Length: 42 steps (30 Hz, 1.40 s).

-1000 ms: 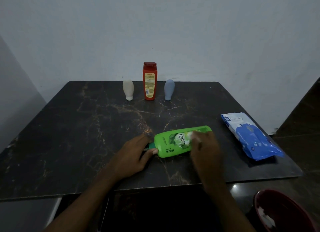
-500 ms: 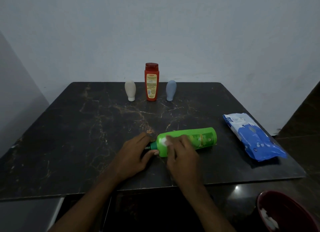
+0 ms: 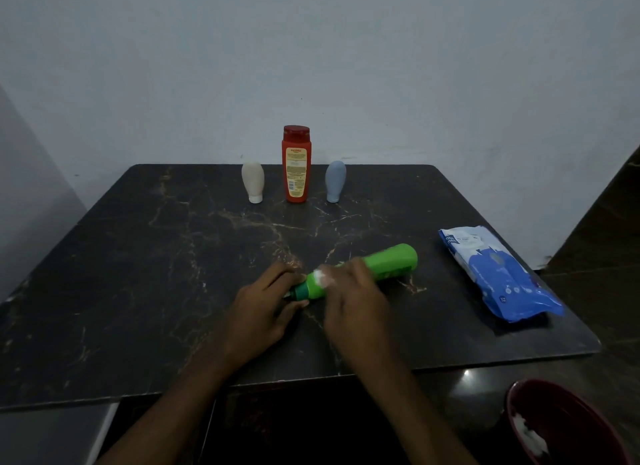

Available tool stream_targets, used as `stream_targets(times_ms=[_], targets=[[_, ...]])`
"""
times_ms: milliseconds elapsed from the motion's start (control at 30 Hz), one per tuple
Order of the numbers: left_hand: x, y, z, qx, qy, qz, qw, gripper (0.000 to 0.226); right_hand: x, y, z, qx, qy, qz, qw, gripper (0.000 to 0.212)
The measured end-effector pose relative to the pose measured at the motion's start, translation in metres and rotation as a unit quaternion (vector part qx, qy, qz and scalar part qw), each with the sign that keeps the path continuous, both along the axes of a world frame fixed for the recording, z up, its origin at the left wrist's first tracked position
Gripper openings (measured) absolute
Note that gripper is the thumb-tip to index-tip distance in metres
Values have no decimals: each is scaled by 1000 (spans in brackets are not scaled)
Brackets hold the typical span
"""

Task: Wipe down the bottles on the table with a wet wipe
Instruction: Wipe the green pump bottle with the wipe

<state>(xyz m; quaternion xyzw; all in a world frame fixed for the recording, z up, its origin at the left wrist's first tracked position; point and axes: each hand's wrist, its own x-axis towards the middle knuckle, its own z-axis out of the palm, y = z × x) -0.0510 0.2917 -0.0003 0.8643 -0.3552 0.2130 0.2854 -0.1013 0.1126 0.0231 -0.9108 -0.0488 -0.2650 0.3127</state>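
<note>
Since half a second ago the green bottle (image 3: 391, 262) has rolled further, its label now almost out of sight, and it lies on its side just below the centre of the frame on the dark table (image 3: 138, 274). The left hand (image 3: 263, 305) pinches its cap end between thumb and fingers. The right hand (image 3: 353, 294), fingers curled, presses the wet wipe (image 3: 321, 277) onto the bottle's shoulder.

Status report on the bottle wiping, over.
Left hand pinches green bottle at cap end. Right hand presses wet wipe near its neck, bottle on its side. Nothing in the way; red bottle, cream bottle, blue bottle standing behind.
</note>
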Motion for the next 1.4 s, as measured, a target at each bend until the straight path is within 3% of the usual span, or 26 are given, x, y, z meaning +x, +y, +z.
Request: stream_targets(times_ms=[133, 333, 633, 767, 933, 1067, 1267, 1400], targets=[[-1, 2, 0, -2, 15, -3, 1000, 38, -4, 20, -12, -64, -33, 8, 997, 30], [3, -2, 0, -9, 7, -8, 1000, 31, 3, -7, -11, 2, -91, 21, 996, 30], [2, 1, -2, -22, 11, -11, 1000, 28, 12, -14, -7, -82, -40, -8, 996, 34], [2, -1, 0, -33, 13, -12, 999, 29, 28, -70, -14, -21, -32, -74, 997, 36], [2, -1, -1, -30, 14, -19, 999, 27, 42, -116, -17, 113, -4, -154, 982, 22], [3, 0, -4, -21, 20, -17, 999, 28, 34, -86, -14, 104, 4, -201, 974, 22], [3, 2, -2, 22, 48, -8, 999, 27, -3, -8, -18, 34, -27, -24, 999, 23], [5, -1, -2, 38, 62, -10, 997, 23, 1, -33, -26, 67, 2, -24, 997, 22]])
